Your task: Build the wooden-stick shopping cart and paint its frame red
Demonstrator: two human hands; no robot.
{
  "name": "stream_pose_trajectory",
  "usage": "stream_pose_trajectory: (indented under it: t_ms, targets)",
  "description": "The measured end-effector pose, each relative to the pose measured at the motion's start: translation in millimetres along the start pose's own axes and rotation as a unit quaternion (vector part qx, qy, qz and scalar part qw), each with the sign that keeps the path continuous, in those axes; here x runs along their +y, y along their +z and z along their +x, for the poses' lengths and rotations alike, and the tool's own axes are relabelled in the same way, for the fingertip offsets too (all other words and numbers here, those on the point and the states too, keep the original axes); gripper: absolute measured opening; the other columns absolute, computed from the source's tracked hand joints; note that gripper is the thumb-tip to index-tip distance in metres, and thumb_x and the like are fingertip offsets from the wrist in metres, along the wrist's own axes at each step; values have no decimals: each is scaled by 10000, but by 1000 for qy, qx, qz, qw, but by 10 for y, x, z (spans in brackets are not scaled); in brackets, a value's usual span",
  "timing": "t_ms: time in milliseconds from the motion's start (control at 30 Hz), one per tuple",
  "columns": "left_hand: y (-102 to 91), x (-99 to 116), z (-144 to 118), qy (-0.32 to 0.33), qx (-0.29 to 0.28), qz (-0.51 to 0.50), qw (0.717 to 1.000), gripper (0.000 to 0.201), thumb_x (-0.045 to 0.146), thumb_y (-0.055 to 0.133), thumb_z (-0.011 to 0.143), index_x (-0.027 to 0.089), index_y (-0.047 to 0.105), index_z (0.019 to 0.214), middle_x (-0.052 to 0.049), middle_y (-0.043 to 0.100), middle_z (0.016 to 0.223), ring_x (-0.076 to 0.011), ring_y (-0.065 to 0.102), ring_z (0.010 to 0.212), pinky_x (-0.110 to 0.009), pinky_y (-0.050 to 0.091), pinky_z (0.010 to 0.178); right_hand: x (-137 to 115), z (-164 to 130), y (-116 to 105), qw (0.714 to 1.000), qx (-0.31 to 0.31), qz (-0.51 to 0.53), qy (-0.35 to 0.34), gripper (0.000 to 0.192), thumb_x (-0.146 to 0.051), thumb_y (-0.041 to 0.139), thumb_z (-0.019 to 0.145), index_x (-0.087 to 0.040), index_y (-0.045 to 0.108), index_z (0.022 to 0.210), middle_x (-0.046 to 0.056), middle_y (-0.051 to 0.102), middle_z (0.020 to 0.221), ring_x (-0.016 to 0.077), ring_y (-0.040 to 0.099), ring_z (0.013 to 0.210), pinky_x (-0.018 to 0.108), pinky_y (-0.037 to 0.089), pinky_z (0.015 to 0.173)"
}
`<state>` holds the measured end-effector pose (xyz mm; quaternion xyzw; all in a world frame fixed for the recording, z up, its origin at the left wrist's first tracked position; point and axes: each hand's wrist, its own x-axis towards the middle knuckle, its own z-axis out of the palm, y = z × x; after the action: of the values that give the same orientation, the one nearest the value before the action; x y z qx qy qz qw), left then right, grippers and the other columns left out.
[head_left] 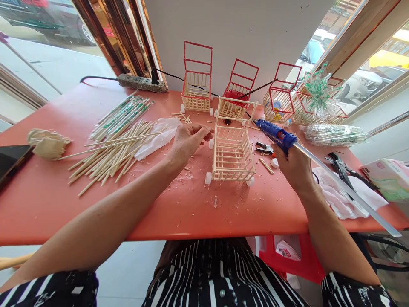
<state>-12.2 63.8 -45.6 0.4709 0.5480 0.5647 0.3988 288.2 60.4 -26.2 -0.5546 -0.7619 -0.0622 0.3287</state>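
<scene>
Head view, from the left edge across: a dark tablet [11, 158] lies at nine o'clock on the red table [47, 204], with a crumpled wad of paper [47, 143] just beside it. Toward ten o'clock a loose heap of bare wooden sticks [108, 155] fans out, and wrapped stick packets [123, 113] lie beyond it, near the power strip [142, 83].

The left hand [188, 140] hovers just left of centre, fingers curled loosely and tips pinched together; it may be holding a small sliver, but I cannot tell from here. It sits just beside the unpainted stick cart [232, 151], not touching it as far as I can see.

That cart stands at the table's middle: basket walls slatted, a handle frame raised at its far end, white wheels [208, 178] at the corners. It looks structurally near complete, though plain wood, while the three carts at twelve to one o'clock, the nearest being the red-framed cart [197, 83], already carry red uprights. So I judge assembly mostly done, with final gluing and colouring left.

The right hand [295, 164] is clenched round the blue glue gun [276, 133], nozzle aimed at the cart's right rim, a clear glue stick [345, 187] trailing back toward four o'clock. Small pliers [264, 148] lie under the gun. Further right sit a white cloth [338, 196], black cutters [340, 168], a tissue pack [388, 177] and bagged straws [335, 134].
</scene>
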Motion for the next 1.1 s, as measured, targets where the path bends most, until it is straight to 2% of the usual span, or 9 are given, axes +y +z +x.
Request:
stream_pose_trajectory:
  t_ms: [167,333,500,633,867,967,1100]
  targets:
    - [-7,-16,12,-1,2,-2,1000,173,270,681,861,195,764,729,-50,771,777,-150,691,741,-245,514,671,29,-20,20,1000,4,-3,7,281,-502,564,965,-236,614,1041,122,723,905,328,694,875,426,525,768]
    - [-10,8,3,2,2,1,1000,183,251,670,872,188,771,733,-50,770,771,-148,694,744,-250,514,680,10,-18,4,1000,-5,-5,22,275,-475,579,937,-222,605,1041,133,715,901,353,706,909,437,527,784]
    - [-6,30,0,2,-2,-9,1000,192,218,660,878,175,779,733,-35,755,737,-131,667,718,-249,499,671,-17,-1,-40,999,-30,2,25,232,-478,572,932,-247,569,951,129,684,845,353,695,887,425,515,750]
    - [-6,22,6,0,-3,-11,1000,194,210,656,876,177,778,729,-31,756,736,-128,668,719,-249,499,668,-31,1,-46,999,-29,5,24,243,-477,561,926,-244,572,992,126,683,846,359,693,876,435,514,745]
    - [-4,8,14,-2,7,4,1000,174,252,679,861,198,770,723,-52,772,766,-151,688,734,-249,517,666,-13,-23,-26,1000,-14,7,1,260,-508,569,949,-249,597,943,107,686,835,322,668,832,420,516,742]
    - [-7,7,14,-4,9,3,1000,166,267,687,860,193,773,737,-54,774,774,-148,690,738,-241,517,667,6,-21,-38,1000,-6,3,10,289,-530,573,945,-242,606,947,98,682,811,303,648,772,409,497,696]
    - [-21,-18,26,3,3,0,1000,181,294,684,864,195,779,745,-57,780,783,-149,693,738,-236,512,657,63,45,-103,999,-15,17,34,332,-566,583,941,-245,599,859,73,644,710,270,617,679,400,474,655]
